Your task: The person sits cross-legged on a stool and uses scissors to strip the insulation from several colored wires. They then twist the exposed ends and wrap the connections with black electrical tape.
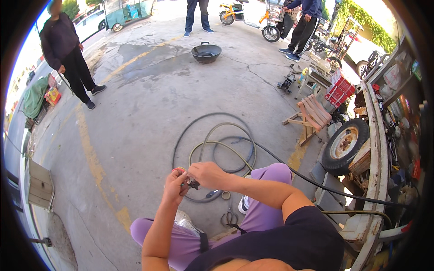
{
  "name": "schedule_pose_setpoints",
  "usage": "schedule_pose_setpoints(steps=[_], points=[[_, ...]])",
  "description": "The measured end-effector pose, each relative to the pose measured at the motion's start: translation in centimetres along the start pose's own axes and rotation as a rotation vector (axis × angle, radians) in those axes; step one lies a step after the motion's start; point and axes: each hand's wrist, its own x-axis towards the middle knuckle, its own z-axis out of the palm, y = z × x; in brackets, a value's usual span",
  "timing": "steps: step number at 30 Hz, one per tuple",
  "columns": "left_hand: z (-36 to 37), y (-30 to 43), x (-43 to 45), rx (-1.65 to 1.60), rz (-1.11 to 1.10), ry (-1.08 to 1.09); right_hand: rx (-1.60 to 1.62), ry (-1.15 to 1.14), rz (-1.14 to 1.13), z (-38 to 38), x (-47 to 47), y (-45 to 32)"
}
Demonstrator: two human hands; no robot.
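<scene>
My left hand pinches thin coloured wires, red and yellow, that loop above its fingers. My right hand meets it fingertip to fingertip at the wires; its grip is partly hidden. A small dark part shows under the right fingers, its kind unclear. Just beyond my hands, a black cable and a yellowish hose lie in loose coils on the concrete. Between my feet are a roll of tape and a pair of scissors. A dark connector-like piece rests by the tape.
A folding stool, a tyre on a rusty rim and red cartons stand to the right. The black cable runs past my right knee to the cluttered doorway. Ahead sits a black two-handled basin. Several people stand around.
</scene>
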Motion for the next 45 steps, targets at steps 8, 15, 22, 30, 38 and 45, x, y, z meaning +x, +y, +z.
schedule_pose_setpoints(steps=[8,15,22,30,38,45], points=[[0.8,-1.0,0.5,0.720,0.639,0.134,1.350,-0.101,0.735,1.2,0.3,1.1],[0.7,-0.8,0.8,0.709,0.674,0.175,1.357,-0.270,0.815,-0.7,1.3,1.0],[0.1,-0.1,0.6,0.032,0.061,0.068,0.010,0.024,0.013,-0.6,0.1,-0.6],[-1.1,0.1,0.7,-0.104,-0.095,-0.053,-0.140,0.009,-0.148,-1.0,0.1,-0.1],[0.0,-0.4,0.2,0.119,0.155,0.047,0.312,0.074,0.333,0.7,0.4,-0.4],[0.6,-0.3,-0.4,1.153,1.015,0.091,1.548,-0.340,0.937,-0.1,0.3,2.1]])
